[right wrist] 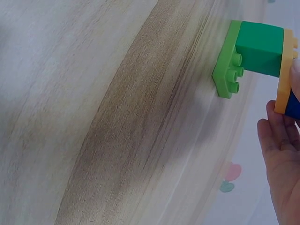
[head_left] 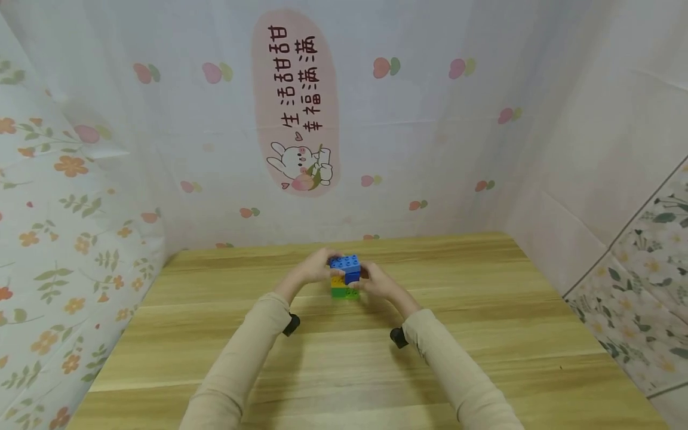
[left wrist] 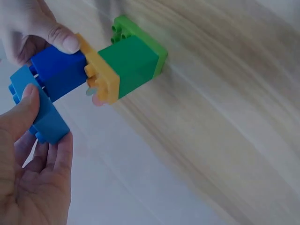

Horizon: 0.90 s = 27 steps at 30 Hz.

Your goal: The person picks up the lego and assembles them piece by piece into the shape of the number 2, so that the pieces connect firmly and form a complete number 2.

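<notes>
A tower of toy building bricks stands on the wooden table between both hands. At its foot lies a light green brick (left wrist: 159,52), bearing a dark green block (left wrist: 132,63). Above these come a yellow-orange brick (left wrist: 104,70) and a dark blue block (left wrist: 63,72). A light blue brick (head_left: 346,263) tops the tower, slightly askew on the dark blue studs in the left wrist view. My left hand (left wrist: 42,178) pinches this light blue brick between thumb and fingers. My right hand (head_left: 380,282) grips the dark blue block, its thumb by the yellow-orange brick's edge.
The wooden table (head_left: 344,370) reaches back to a curtain (head_left: 430,149) printed with fruit and a rabbit. Flowered cloth (head_left: 70,239) hangs at the left, and more cloth (head_left: 607,197) at the right. Black wrist cameras (head_left: 291,324) sit below both hands.
</notes>
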Tool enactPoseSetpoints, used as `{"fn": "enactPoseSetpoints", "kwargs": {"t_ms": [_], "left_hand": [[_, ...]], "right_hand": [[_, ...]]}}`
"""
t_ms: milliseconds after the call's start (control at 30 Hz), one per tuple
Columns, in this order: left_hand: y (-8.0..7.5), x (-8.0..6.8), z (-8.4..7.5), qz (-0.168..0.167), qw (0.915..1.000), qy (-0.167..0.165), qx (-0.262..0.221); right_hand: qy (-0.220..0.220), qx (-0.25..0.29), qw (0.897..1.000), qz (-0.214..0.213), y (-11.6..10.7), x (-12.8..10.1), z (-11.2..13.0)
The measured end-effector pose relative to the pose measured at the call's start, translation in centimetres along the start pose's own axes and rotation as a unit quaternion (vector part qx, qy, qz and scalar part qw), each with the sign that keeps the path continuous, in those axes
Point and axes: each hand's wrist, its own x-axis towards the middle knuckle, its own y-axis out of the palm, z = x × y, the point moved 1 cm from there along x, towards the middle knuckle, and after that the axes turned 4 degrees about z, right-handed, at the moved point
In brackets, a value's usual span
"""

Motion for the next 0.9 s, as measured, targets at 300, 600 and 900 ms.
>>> {"fn": "enactPoseSetpoints", "kwargs": {"t_ms": [300, 600, 900], "left_hand": [[-1.2, 0.5, -0.5, 0.059, 0.9971, 0.024, 0.042], [-1.3, 0.7, -1.3, 0.079, 0.9927, 0.006, 0.091], [-1.0, 0.7, -1.3, 0.073, 0.9926, -0.001, 0.097]], "right_hand": [[0.031, -0.016, 0.999, -0.007, 0.0, 0.2, 0.2], [0.028, -0.011, 0.999, -0.011, -0.2, -0.1, 0.5], [0.027, -0.020, 0.999, -0.019, -0.5, 0.2, 0.5]]}}
